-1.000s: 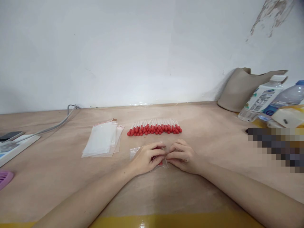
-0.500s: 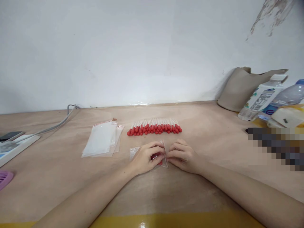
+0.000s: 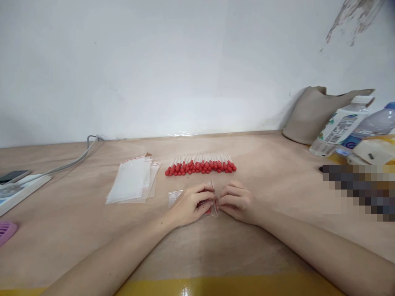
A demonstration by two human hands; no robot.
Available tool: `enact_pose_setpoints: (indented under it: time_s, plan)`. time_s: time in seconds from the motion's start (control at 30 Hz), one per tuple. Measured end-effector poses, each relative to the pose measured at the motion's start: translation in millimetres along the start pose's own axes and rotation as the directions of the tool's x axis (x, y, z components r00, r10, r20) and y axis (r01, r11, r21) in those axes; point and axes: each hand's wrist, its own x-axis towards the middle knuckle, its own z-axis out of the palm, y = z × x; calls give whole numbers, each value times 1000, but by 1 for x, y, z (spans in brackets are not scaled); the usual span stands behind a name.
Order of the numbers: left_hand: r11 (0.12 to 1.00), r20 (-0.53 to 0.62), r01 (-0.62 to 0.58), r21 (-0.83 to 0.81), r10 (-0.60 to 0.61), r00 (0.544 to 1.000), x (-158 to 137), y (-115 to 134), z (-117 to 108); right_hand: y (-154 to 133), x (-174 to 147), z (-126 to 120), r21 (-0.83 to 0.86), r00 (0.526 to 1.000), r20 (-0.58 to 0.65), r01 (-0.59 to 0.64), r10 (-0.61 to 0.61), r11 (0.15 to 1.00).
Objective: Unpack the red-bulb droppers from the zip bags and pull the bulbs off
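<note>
A clear zip bag (image 3: 215,210) with red-tipped pieces inside lies on the table under my hands. My left hand (image 3: 191,204) is closed on the bag near its red-edged mouth and covers most of it. Pinched at the same red-lined edge, the fingers of my right hand (image 3: 237,202) are closed on the bag from the right side. Just beyond, a row of white sticks with red tips (image 3: 200,166) lies side by side. To the left is a loose pile of flat zip bags (image 3: 131,181) with red seal lines.
At the far left are a power strip (image 3: 27,193) with a grey cable (image 3: 74,161), a phone (image 3: 15,176) and a purple plastic object (image 3: 6,232). Plastic bottles (image 3: 339,127) and a beige container (image 3: 311,115) crowd the right back. A white wall stands behind.
My hands stay in almost the same place at the bag's mouth; the fingers have shifted slightly. The row of sticks and the bag pile look unchanged.
</note>
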Motion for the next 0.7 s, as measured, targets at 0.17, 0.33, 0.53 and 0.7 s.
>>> enact_pose_setpoints:
  time_s: [0.17, 0.33, 0.53, 0.7]
  plan:
    - [999, 18, -14, 33, 13, 1000, -1, -1, 0, -2, 1, -1, -80, 999, 41, 25, -21, 997]
    - [993, -6, -67, 95, 68, 998, 0, -3, -2, -3, 4, -5, -181, 993, 110, 66, -47, 981]
    - [841, 109, -293, 454, 274, 955, 3, -8, -7, -2, 7, -6, -238, 990, 102, 122, -100, 964]
    - [733, 137, -384, 562, 376, 917, 4, -14, -4, -2, 9, -3, -259, 983, 106, 175, -152, 950]
